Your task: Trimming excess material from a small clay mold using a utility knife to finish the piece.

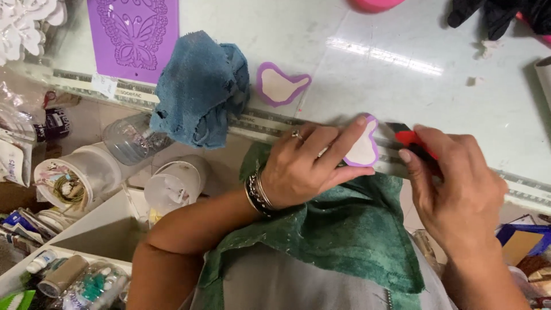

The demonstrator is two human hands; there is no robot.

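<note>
Head view: the left hand (307,166) pinches a heart-shaped cutout (363,148), cream with a purple rim, holding it at the near edge of the glass table (402,86). At three o'clock from the cutout, the right hand (456,189) is closed around a red-and-black tool (414,140), its tip close to the cutout's edge. A green cloth (350,229) lies under both wrists. At ten o'clock, a second purple-rimmed cutout (280,85) lies flat on the table beside a crumpled blue cloth (198,89), with a purple butterfly stencil (133,35) farther toward eleven.
</note>
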